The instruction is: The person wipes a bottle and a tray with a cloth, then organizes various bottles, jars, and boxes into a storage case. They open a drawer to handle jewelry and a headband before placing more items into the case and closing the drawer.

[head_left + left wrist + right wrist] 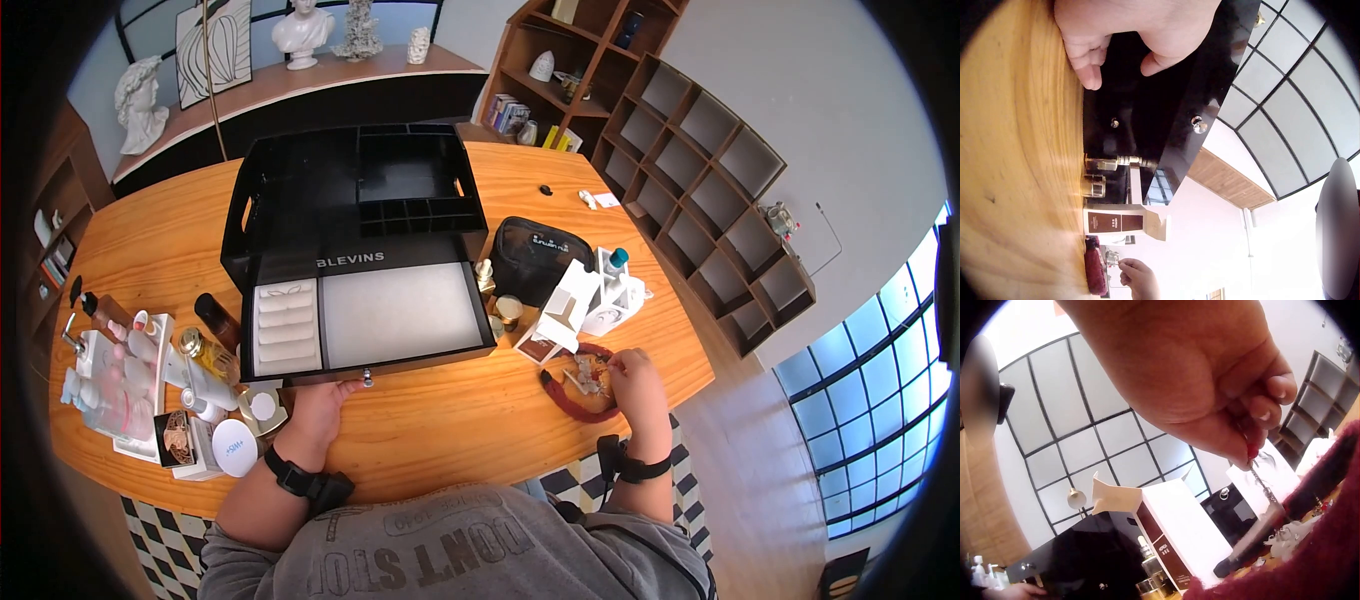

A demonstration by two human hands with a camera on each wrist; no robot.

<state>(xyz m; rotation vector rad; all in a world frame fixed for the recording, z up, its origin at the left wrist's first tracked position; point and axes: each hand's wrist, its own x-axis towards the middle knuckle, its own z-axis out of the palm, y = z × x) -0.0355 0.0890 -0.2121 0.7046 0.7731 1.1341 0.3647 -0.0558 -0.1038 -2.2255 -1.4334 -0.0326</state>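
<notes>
My right hand [638,385] is over a dark red fuzzy headband [574,406] lying on the wooden table. Its thumb and fingers pinch a thin silver chain [1262,481] with a red bead [1252,450] at the fingertips. Inside the headband's curve lies a small pile of jewelry [588,378], the chain hanging toward it. My left hand [318,412] is at the front of a pulled-out drawer [400,310], fingers extended beside its metal knob [368,378] and holding nothing. The drawer has a pale lining and ring rolls [287,332] on its left side.
A black box [300,200] with compartments stands above the drawer. Right of it are a black pouch [535,255], an open white carton [570,305] and small bottles. Bottles and a clear organizer [110,390] crowd the table's left end, with a round white case [235,447].
</notes>
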